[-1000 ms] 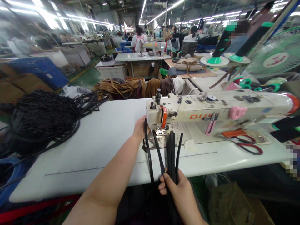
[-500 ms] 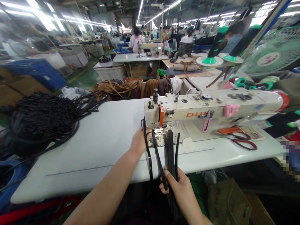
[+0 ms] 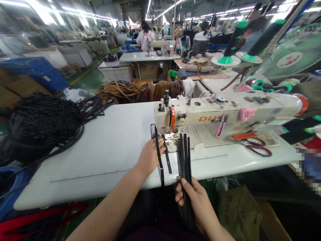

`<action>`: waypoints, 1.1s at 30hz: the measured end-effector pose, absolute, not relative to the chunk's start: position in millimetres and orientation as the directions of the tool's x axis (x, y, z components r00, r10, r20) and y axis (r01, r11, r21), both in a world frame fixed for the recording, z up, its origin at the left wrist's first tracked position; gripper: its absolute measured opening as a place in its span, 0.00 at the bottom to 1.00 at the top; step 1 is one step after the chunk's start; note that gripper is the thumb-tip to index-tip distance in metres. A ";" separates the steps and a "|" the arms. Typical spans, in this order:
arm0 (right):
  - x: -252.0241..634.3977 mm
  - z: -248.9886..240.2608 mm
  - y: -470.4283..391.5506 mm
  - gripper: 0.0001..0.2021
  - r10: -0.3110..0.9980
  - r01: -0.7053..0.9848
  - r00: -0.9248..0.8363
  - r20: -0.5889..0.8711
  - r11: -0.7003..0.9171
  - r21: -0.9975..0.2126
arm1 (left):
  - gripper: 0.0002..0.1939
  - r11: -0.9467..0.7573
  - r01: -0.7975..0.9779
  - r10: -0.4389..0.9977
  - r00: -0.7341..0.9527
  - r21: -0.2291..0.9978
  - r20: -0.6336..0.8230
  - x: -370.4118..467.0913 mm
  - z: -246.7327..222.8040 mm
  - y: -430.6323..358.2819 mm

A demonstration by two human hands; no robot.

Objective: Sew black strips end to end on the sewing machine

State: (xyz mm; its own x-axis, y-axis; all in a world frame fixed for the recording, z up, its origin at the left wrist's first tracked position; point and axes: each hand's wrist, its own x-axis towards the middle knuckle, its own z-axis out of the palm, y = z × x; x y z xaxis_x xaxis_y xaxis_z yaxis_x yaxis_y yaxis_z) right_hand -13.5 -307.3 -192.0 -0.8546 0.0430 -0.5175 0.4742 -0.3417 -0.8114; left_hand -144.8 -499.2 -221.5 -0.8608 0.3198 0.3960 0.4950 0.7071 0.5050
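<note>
My right hand (image 3: pixel 197 197) is closed around a bundle of long black straps (image 3: pixel 186 160), whose upper ends fan out over the table's front edge. At the needle area of a white sewing machine (image 3: pixel 190 113), my left hand (image 3: pixel 149 155) has its fingers bent together at the end of a single black strip (image 3: pixel 168 160), which lies on the table just below the presser foot. Another narrow black strap (image 3: pixel 159 160) hangs down from the machine head across my left fingertips and over the table edge. My left fingertips are partly hidden by it.
A large heap of black straps (image 3: pixel 47 124) stands at the left. Red-handled scissors (image 3: pixel 257 145) lie on the table at the right, and pink thread snips (image 3: pixel 220 127) hang on the machine. Brown straps (image 3: pixel 125 92) are piled behind the table. Thread cones (image 3: pixel 232 43) and a fan (image 3: pixel 291 60) stand at the right.
The single strip has left my right fingers and now lies flatter on the table by my left hand. My right hand still grips the bundle. The view has tilted slightly.
</note>
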 end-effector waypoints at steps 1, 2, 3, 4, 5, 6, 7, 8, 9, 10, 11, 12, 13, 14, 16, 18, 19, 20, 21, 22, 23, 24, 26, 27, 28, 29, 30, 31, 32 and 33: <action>-13.9 -193.0 -307.1 0.29 0.040 0.490 -0.844 -0.534 -0.348 -0.800 | 0.16 0.706 0.495 0.319 -0.861 0.507 0.397 -144.9 -222.0 -499.2; -14.0 -193.7 -306.7 0.29 0.038 0.501 -0.836 -0.547 -0.352 -0.790 | 0.16 0.703 0.494 0.315 -0.862 0.511 0.398 -144.8 -222.4 -499.2; -13.8 -193.9 -306.1 0.29 0.035 0.506 -0.833 -0.553 -0.356 -0.785 | 0.16 0.701 0.491 0.310 -0.863 0.517 0.399 -144.6 -222.7 -499.2; -13.3 -193.8 -305.3 0.29 0.031 0.509 -0.830 -0.556 -0.363 -0.780 | 0.16 0.698 0.487 0.303 -0.865 0.525 0.400 -144.4 -222.9 -499.1; -12.8 -193.4 -304.4 0.29 0.026 0.512 -0.828 -0.560 -0.372 -0.774 | 0.16 0.694 0.483 0.296 -0.867 0.533 0.400 -144.3 -223.0 -499.0; -12.2 -192.9 -303.5 0.28 0.020 0.514 -0.826 -0.563 -0.382 -0.768 | 0.16 0.691 0.480 0.291 -0.869 0.540 0.400 -144.3 -223.1 -498.8; -11.8 -192.5 -302.7 0.28 0.015 0.517 -0.824 -0.566 -0.390 -0.762 | 0.16 0.689 0.480 0.288 -0.869 0.543 0.401 -144.4 -223.2 -498.6; -11.5 -192.2 -302.1 0.27 0.012 0.517 -0.823 -0.568 -0.396 -0.759 | 0.16 0.686 0.483 0.290 -0.867 0.544 0.404 -144.6 -223.4 -498.5; -11.5 -192.2 -301.9 0.27 0.013 0.514 -0.825 -0.565 -0.398 -0.760 | 0.16 0.684 0.488 0.294 -0.865 0.542 0.408 -144.9 -223.7 -498.4; -11.6 -192.5 -301.9 0.27 0.018 0.508 -0.829 -0.559 -0.394 -0.766 | 0.16 0.683 0.493 0.297 -0.862 0.539 0.412 -145.2 -224.0 -498.4; -11.9 -193.1 -302.2 0.27 0.026 0.500 -0.834 -0.551 -0.385 -0.776 | 0.16 0.683 0.497 0.300 -0.859 0.535 0.415 -145.5 -224.3 -498.5; -12.2 -193.8 -302.7 0.28 0.035 0.494 -0.838 -0.544 -0.375 -0.785 | 0.16 0.684 0.500 0.303 -0.857 0.531 0.417 -145.8 -224.6 -498.5; -12.5 -194.5 -303.3 0.28 0.043 0.490 -0.841 -0.539 -0.364 -0.793 | 0.16 0.686 0.502 0.305 -0.856 0.527 0.418 -146.0 -224.9 -498.6; -12.6 -195.2 -303.9 0.29 0.049 0.490 -0.841 -0.539 -0.353 -0.797 | 0.16 0.688 0.503 0.307 -0.855 0.523 0.418 -146.2 -225.0 -498.8; -12.5 -196.2 -305.0 0.29 0.055 0.507 -0.830 -0.555 -0.338 -0.793 | 0.16 0.691 0.506 0.308 -0.852 0.516 0.423 -146.4 -224.9 -499.0; -11.7 -196.5 -305.5 0.30 0.058 0.531 -0.814 -0.578 -0.328 -0.781 | 0.16 0.692 0.514 0.309 -0.845 0.507 0.436 -146.6 -224.5 -499.1; -11.2 -196.5 -305.5 0.30 0.062 0.541 -0.806 -0.588 -0.324 -0.776 | 0.15 0.692 0.518 0.312 -0.842 0.502 0.439 -146.6 -224.1 -499.2; -10.7 -196.5 -305.4 0.30 0.069 0.548 -0.800 -0.596 -0.321 -0.773 | 0.15 0.693 0.519 0.315 -0.842 0.499 0.439 -146.5 -223.8 -499.2; -10.4 -196.6 -305.3 0.31 0.076 0.551 -0.796 -0.600 -0.319 -0.771 | 0.15 0.695 0.517 0.317 -0.844 0.499 0.433 -146.4 -223.6 -499.2; -10.3 -196.7 -305.1 0.31 0.084 0.551 -0.794 -0.602 -0.319 -0.772 | 0.15 0.698 0.513 0.318 -0.847 0.499 0.426 -146.3 -223.4 -499.1; -10.3 -196.9 -305.0 0.31 0.089 0.548 -0.795 -0.600 -0.318 -0.774 | 0.15 0.703 0.507 0.316 -0.851 0.500 0.420 -146.1 -223.2 -499.0; -10.6 -197.3 -304.9 0.31 0.092 0.544 -0.798 -0.595 -0.315 -0.778 | 0.15 0.707 0.501 0.313 -0.855 0.499 0.415 -145.8 -223.2 -498.8; -11.4 -198.3 -305.0 0.31 0.089 0.536 -0.807 -0.583 -0.303 -0.788 | 0.16 0.712 0.495 0.309 -0.857 0.497 0.412 -145.4 -223.0 -498.4; -11.8 -198.8 -305.1 0.30 0.086 0.534 -0.812 -0.578 -0.294 -0.793 | 0.16 0.714 0.495 0.309 -0.858 0.496 0.411 -145.2 -222.9 -498.2; -12.2 -199.1 -305.3 0.30 0.083 0.531 -0.816 -0.573 -0.287 -0.797 | 0.16 0.714 0.496 0.312 -0.857 0.495 0.410 -145.1 -222.6 -498.1; -12.3 -199.2 -305.5 0.30 0.082 0.527 -0.819 -0.567 -0.284 -0.801 | 0.16 0.714 0.499 0.317 -0.856 0.492 0.407 -145.1 -222.3 -498.0; -12.3 -199.1 -305.6 0.30 0.083 0.521 -0.823 -0.562 -0.283 -0.805 | 0.16 0.714 0.501 0.323 -0.855 0.488 0.406 -145.2 -221.9 -497.9; -12.1 -198.7 -305.8 0.30 0.082 0.516 -0.826 -0.557 -0.286 -0.807 | 0.16 0.717 0.503 0.328 -0.854 0.483 0.403 -145.3 -221.7 -497.9; -11.8 -198.1 -305.8 0.31 0.082 0.511 -0.829 -0.554 -0.292 -0.808 | 0.16 0.720 0.504 0.332 -0.854 0.477 0.400 -145.6 -221.6 -498.0; -11.4 -197.4 -305.8 0.31 0.080 0.509 -0.830 -0.553 -0.300 -0.807 | 0.16 0.724 0.502 0.335 -0.855 0.473 0.396 -145.9 -221.6 -498.1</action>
